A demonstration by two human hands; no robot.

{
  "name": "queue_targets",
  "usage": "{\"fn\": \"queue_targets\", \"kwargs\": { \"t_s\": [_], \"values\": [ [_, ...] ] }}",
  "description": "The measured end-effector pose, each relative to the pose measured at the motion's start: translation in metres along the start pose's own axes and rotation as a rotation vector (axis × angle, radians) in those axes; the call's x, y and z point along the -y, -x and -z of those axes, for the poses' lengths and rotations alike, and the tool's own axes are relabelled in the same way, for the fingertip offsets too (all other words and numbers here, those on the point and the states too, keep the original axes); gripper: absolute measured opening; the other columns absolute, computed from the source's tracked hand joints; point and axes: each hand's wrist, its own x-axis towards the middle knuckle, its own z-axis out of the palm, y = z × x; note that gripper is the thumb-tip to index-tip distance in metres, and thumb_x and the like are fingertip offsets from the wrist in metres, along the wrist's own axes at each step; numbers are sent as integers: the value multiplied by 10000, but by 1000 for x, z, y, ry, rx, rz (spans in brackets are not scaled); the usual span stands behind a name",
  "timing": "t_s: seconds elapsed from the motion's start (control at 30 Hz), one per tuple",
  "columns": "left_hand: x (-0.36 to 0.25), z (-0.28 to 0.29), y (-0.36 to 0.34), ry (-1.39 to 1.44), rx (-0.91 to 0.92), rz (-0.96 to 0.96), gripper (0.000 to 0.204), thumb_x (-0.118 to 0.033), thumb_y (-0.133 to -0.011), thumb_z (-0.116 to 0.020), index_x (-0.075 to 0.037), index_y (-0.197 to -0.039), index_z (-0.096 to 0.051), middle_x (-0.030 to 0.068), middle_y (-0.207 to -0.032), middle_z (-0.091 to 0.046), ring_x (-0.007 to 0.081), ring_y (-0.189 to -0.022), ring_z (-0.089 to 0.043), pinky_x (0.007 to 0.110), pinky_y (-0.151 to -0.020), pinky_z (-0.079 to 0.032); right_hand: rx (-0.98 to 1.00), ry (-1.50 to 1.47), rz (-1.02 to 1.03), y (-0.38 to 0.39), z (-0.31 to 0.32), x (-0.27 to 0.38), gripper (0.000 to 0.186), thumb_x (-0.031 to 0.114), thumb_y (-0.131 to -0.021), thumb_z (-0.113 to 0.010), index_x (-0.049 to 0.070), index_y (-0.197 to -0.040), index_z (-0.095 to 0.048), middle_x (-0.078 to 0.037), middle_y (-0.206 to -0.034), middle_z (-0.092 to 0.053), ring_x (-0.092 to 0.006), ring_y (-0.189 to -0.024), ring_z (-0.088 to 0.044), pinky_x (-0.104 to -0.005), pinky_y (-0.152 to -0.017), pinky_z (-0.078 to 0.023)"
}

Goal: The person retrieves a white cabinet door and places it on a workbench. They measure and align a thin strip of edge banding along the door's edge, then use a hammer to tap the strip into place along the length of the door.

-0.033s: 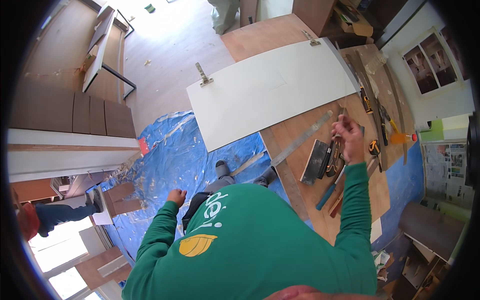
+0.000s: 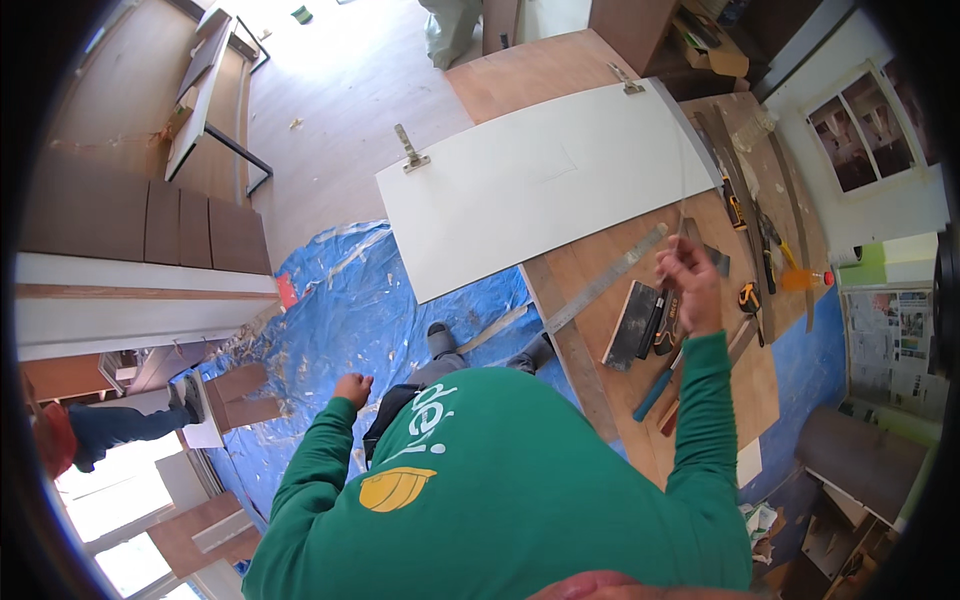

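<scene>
My right hand [image 2: 692, 285] is raised over the tool-covered end of the wooden work table [image 2: 745, 385]. Its fingers pinch a thin, pale strip [image 2: 684, 190] that rises over the edge of a white panel [image 2: 545, 180]; its kind is too fine to make out. Below that hand lie a dark rectangular block [image 2: 630, 325], a black-and-orange hand tool [image 2: 667, 335] partly covered by the hand, and a teal-handled tool [image 2: 653, 395]. A metal ruler [image 2: 605, 280] rests to the left. My left hand [image 2: 353, 388] hangs closed above the blue sheet, seemingly with nothing in it.
Two clamps [image 2: 410, 150] sit on the panel's far edge. A tape measure [image 2: 749, 297], an orange bottle [image 2: 800, 280] and long dark strips [image 2: 735, 170] lie to the right. Crumpled blue sheeting [image 2: 340, 300] covers the floor. Another person's leg [image 2: 125, 435] shows at far left.
My right hand has shifted slightly left, and the thin strip in it now shows more clearly against the white panel. My left hand has hardly moved.
</scene>
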Motion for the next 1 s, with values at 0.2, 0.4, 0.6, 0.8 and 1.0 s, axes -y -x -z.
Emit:
{"fn": "queue_targets", "kwargs": {
  "t_s": [0.2, 0.4, 0.6, 0.8, 1.0],
  "values": [
    [-41, 51, -44, 352, 51, -232, 321, -121, -898, -663, -39, -1208, -655, 113, -878, -737, 204, -844, -703, 364, -760, -549, 205, -32, -26, 64, -140, -2, 390, 66, -936, -687, 52, -1314, -591, -74, -1047, -690, -153, -923, -659, -293, -765, -564],
    [21, 59, -126, 421, -41, -156, 218, -49, -941, -590, -69, -1127, -703, 110, -835, -719, 193, -764, -681, 352, -727, -536, 377, 56, -107, 80, -292, -10, 409, 85, -937, -699, 15, -1319, -573, -85, -1047, -691, -146, -937, -653, -295, -792, -550],
    [182, 52, -167, 599, 36, 59, 388, -430, -891, -756, -65, -1019, -715, 151, -760, -710, 261, -636, -707, 393, -645, -555, 334, 253, -181, 77, -443, -22, 449, 117, -919, -734, -9, -1317, -570, -78, -1046, -699, -138, -904, -653, -294, -786, -547],
    [391, 18, -173, 811, 4, 524, 332, -300, -913, -730, 23, -947, -664, 140, -731, -699, 246, -606, -701, 392, -570, -578, 477, 342, -286, 52, -575, -34, 479, 154, -909, -749, -15, -1321, -572, -69, -1055, -698, -135, -925, -650, -292, -776, -541],
    [441, 27, -216, 1090, -42, 509, 156, -100, -878, -658, -15, -1007, -674, 134, -798, -699, 253, -676, -721, 391, -529, -557, 620, 431, -288, -3, -657, -47, 473, 172, -907, -754, -6, -1310, -583, -48, -1020, -695, -113, -882, -641, -278, -733, -530]
  ]
}}
